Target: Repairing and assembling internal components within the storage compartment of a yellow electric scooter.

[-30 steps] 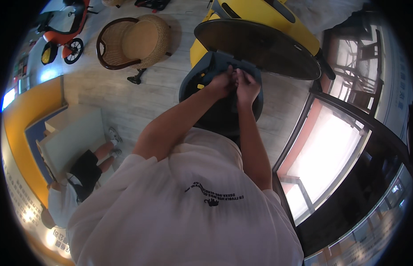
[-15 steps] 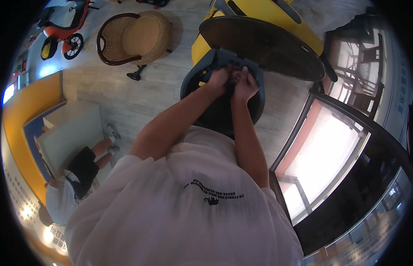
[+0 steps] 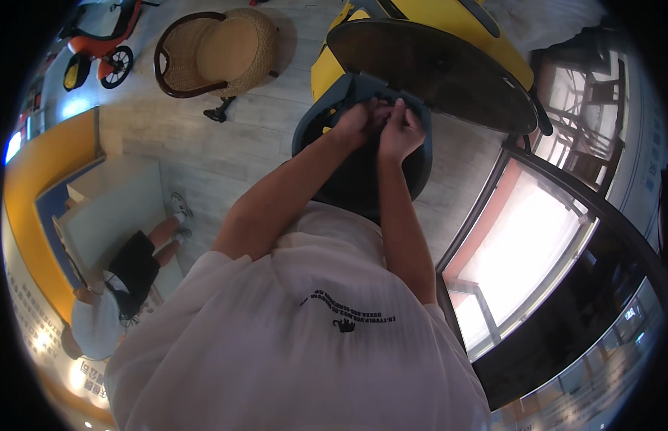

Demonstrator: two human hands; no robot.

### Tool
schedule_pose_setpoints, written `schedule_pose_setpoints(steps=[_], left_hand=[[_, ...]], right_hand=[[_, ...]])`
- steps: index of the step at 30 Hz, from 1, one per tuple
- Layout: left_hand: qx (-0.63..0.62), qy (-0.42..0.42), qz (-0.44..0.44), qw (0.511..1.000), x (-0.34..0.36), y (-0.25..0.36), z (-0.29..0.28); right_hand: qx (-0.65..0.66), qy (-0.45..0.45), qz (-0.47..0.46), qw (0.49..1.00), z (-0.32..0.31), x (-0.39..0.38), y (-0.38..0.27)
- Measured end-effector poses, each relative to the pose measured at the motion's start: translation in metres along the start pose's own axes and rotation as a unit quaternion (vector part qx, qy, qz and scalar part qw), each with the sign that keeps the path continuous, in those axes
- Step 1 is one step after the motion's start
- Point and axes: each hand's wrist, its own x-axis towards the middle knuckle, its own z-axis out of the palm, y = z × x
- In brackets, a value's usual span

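My left hand (image 3: 356, 122) and my right hand (image 3: 403, 133) meet at the far inner edge of a dark open compartment (image 3: 362, 176) with a blue-grey rim (image 3: 422, 147). Both have bent fingers pinched close together on something small; it is hidden by the fingers, so I cannot make it out. The compartment belongs to a yellow vehicle (image 3: 463, 25), apparently a scooter, and its oval dark lid (image 3: 434, 72) stands raised beyond my hands. Small yellow pieces (image 3: 326, 130) show inside, left of my left hand.
A wicker chair (image 3: 226, 50) and orange scooter (image 3: 97, 47) stand upper left on the wood-look floor (image 3: 176, 129). A small black object (image 3: 217, 113) lies below the chair. At lower left another person (image 3: 125, 280) sits by a white counter (image 3: 111, 223). A dark-framed glass door (image 3: 520, 251) is right.
The view has shifted slightly, with the vehicle appearing a little higher and further right. My fingers have shifted a little at the compartment's far edge, still close together.
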Motion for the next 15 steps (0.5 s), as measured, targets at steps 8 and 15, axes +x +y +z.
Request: schedule_pose_setpoints(steps=[8,15], left_hand=[[-0.232,-0.199,-0.045,0.951,0.001,-0.007,-0.004],[-0.269,-0.188,-0.097,0.94,-0.004,0.005,-0.011]], right_hand=[[-0.232,-0.091,-0.259,0.933,0.018,0.01,-0.017],[-0.259,-0.157,-0.317,0.899,0.026,0.009,-0.019]])
